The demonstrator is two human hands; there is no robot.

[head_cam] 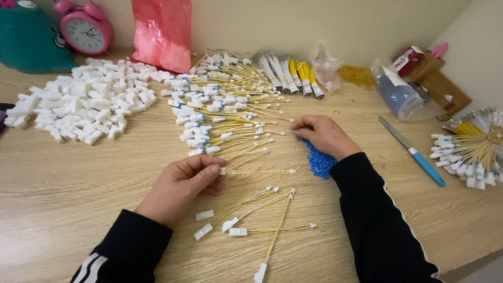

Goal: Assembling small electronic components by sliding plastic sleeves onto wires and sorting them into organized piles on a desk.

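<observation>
**Steadily Feeding Blue Caps to a Yellow Cable**

Now we pinch one thin yellow cable with white plastic end pieces (258, 171) in our left hand (181, 186); the fingers (207, 173) are closed on its near white end, and the cable lies level over the pale wooden counter (78, 178), its far tip pointing toward the right hand. Our right hand (324, 136) rests curled over the heap of small blue plastic pieces (318, 161), fingertips down in it; whether it has one picked up, we cannot tell.

To do this well, we judge it best to keep the left grip close to the white end so the cable does not sag or swing, and to take a single blue piece rather than a pinch of several. Five finished-looking yellow cables (251, 220) lie just in front of us, apart from the big fan of yellow cables (225, 115) beyond, so we keep the two groups from mixing. The loose white plastic blocks (84, 105) lie well to the left.
</observation>
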